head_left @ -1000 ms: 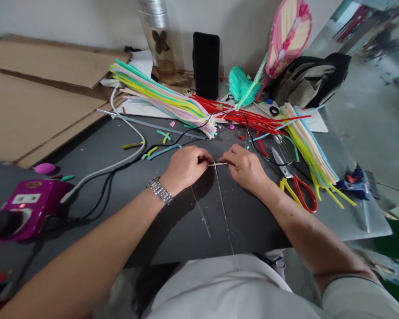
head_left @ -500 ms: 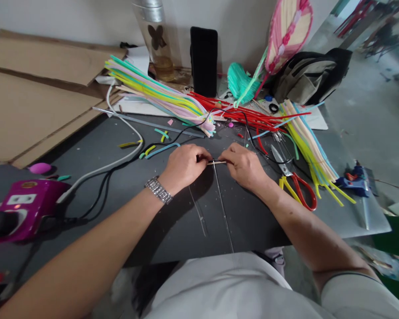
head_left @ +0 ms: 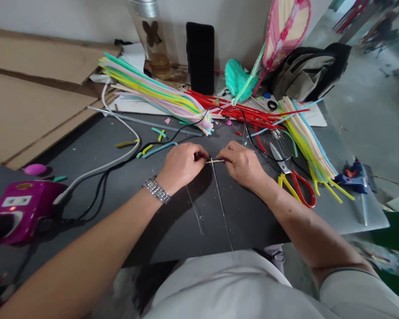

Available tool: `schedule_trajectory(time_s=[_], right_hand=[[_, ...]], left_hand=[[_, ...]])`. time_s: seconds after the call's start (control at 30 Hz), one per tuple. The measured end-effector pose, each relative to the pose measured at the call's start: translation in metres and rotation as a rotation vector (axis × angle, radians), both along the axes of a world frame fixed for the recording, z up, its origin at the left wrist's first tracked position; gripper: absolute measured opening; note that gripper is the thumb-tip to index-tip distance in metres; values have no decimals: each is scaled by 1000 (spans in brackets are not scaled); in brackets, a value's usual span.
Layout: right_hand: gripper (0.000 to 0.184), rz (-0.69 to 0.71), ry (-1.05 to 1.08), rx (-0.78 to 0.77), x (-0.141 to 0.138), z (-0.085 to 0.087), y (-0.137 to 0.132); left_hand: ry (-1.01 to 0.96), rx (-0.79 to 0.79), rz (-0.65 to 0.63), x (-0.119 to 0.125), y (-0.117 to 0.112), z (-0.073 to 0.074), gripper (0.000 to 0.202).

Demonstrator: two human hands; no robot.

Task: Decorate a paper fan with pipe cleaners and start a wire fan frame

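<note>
My left hand (head_left: pixel 185 164) and my right hand (head_left: pixel 242 163) pinch the two ends of a short, pale, thin stick (head_left: pixel 216 161) over the middle of the dark table. A thin wire (head_left: pixel 222 204) crosses the stick between my fingertips and runs down toward my body. Whether it is looped or tied there is too small to tell. Below my left hand lies a second, finer wire (head_left: pixel 195 210). Scissors (head_left: pixel 291 177) with one yellow and one red handle rest to the right of my right hand.
Pipe cleaners lie in a pastel bundle (head_left: pixel 159 93), a red bundle (head_left: pixel 252 110) and a yellow-cream bundle (head_left: pixel 307 139). A glue gun (head_left: pixel 354 177) sits at the right. At the left are a purple power socket (head_left: pixel 29 208) with cables and cardboard (head_left: pixel 33 106). A phone (head_left: pixel 200 57) stands behind.
Both hands keep their pinch on the stick with hardly any motion. The whole view has shifted slightly, so everything appears a little further left and up.
</note>
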State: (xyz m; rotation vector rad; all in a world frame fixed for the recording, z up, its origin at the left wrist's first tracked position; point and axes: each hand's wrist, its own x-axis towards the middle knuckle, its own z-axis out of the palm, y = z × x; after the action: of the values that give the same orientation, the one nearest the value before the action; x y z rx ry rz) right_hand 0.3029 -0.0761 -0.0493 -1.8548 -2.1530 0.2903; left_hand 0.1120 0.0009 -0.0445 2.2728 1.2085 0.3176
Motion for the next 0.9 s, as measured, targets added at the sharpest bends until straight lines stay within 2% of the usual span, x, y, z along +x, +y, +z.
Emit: schedule_trajectory(time_s=[0.63, 0.77, 0.9], right_hand=[[34, -3, 89, 33, 3, -1, 0], [31, -32, 192, 143, 10, 16, -1], [24, -111, 288, 310, 19, 52, -12]], left_hand=[[-22, -5, 10, -1, 0, 0, 18], [-74, -54, 4, -4, 2, -1, 16], [-123, -84, 21, -8, 5, 1, 17]])
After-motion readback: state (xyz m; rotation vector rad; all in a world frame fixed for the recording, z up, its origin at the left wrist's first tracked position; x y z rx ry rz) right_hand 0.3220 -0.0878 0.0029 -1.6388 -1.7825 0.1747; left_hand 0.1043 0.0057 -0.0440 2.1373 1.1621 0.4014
